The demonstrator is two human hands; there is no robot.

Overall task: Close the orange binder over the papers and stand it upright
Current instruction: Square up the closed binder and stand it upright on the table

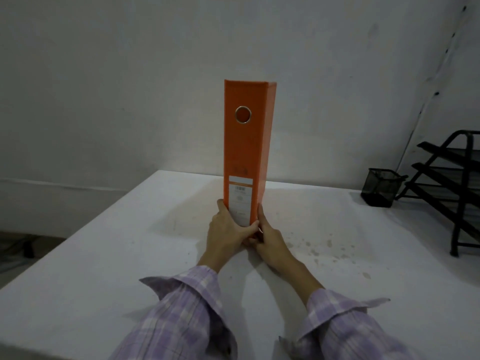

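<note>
The orange binder stands upright and closed on the white table, its spine facing me with a metal-ringed finger hole near the top and a white label near the bottom. No papers show. My left hand grips the lower left edge of the spine, thumb lying across its foot. My right hand presses against the lower right side, fingers touching the base beside my left thumb. Both forearms wear a lilac checked shirt.
A black mesh pen cup sits at the table's far right. Beside it stands a black tiered wire tray rack, cut off by the frame edge. A grey wall rises behind the table. Small stains speckle the tabletop right of my hands.
</note>
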